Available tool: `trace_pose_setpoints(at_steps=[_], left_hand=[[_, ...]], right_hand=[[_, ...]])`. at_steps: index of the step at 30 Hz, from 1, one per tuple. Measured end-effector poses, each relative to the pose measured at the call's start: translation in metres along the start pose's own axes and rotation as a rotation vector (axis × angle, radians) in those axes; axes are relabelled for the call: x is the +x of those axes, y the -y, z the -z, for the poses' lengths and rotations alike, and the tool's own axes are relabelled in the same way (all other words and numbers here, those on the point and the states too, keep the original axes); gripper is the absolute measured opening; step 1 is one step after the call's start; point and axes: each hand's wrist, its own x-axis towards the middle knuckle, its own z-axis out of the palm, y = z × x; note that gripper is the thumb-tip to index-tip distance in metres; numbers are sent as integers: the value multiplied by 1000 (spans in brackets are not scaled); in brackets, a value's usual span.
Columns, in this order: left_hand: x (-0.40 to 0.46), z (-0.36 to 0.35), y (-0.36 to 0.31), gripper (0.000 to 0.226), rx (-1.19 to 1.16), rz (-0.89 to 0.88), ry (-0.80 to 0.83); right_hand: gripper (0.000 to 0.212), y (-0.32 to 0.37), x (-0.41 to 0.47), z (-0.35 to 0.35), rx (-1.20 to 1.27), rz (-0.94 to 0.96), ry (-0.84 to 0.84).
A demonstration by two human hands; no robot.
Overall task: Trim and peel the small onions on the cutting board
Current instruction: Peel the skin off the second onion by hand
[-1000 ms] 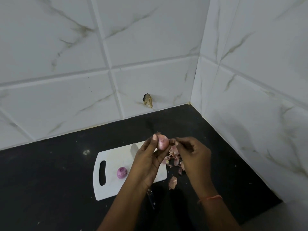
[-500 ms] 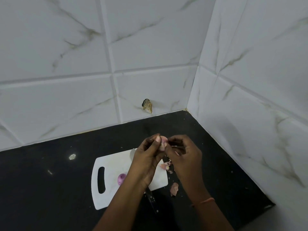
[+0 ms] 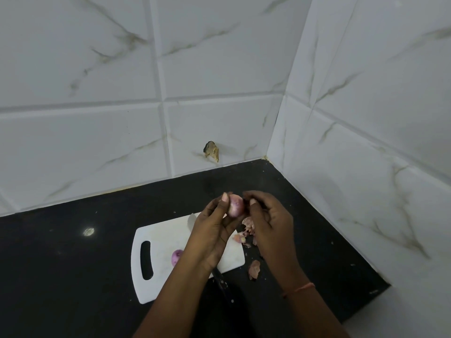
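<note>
The left hand [image 3: 214, 230] holds a small onion [image 3: 235, 205] above the far edge of the white cutting board [image 3: 166, 237]; the onion sits at the top of the grip, pinched between thumb and fingertips, with most of its pale pink body showing. The right hand [image 3: 269, 219] is just beside it, its curled fingertips touching the onion's right side (whether they pinch a strip of skin cannot be told). A second small onion [image 3: 176, 256] lies on the board, partly hidden by the left wrist. Loose peels [image 3: 246, 234] lie at the board's right edge and on the dark surface [image 3: 73, 276]. A knife [image 3: 220, 280] handle pokes out beneath the left forearm.
</note>
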Motion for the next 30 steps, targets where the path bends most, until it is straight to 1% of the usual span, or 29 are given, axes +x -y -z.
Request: trace_pose_setpoints(at_steps=[3,4,7,9,12,16,18,22,25,26,28,30], left_hand=[[-5,3,-2,37,77,-28,-4],[-6,3,-2,38,118,-36,-21],[-9,2,-1,42,239,-33,-120],[-10,-1,1,42,254,7,-172],[-9,-2,2,42,239,61,-203],[-8,-3,2,49,264,149,-229],[-7,-4,2,49,242,189,-221],[-4,-6,3,54,204,222,-242],[0,-8,4,59,177,238,-260],[1,-7,5,60,158,248,-255],[5,-4,3,57,78,269,-251],[9,1,-2,52,-6,262,-233]], right_hand=[[21,-2,-4,2,-79,152,143],[22,-3,-5,2,-111,180,167],[12,-7,-7,2,-123,198,135],[7,-7,-9,-1,-111,203,104],[9,-8,-12,-4,-103,177,109],[8,-16,-17,-7,-162,165,129],[16,-20,-16,-10,-202,177,138],[19,-21,-9,-15,-395,186,194],[36,-20,-6,-18,-493,214,236],[38,-21,-6,-17,-502,225,253],[33,-25,-9,-16,-520,260,278],[30,-31,-13,-12,-478,254,235]])
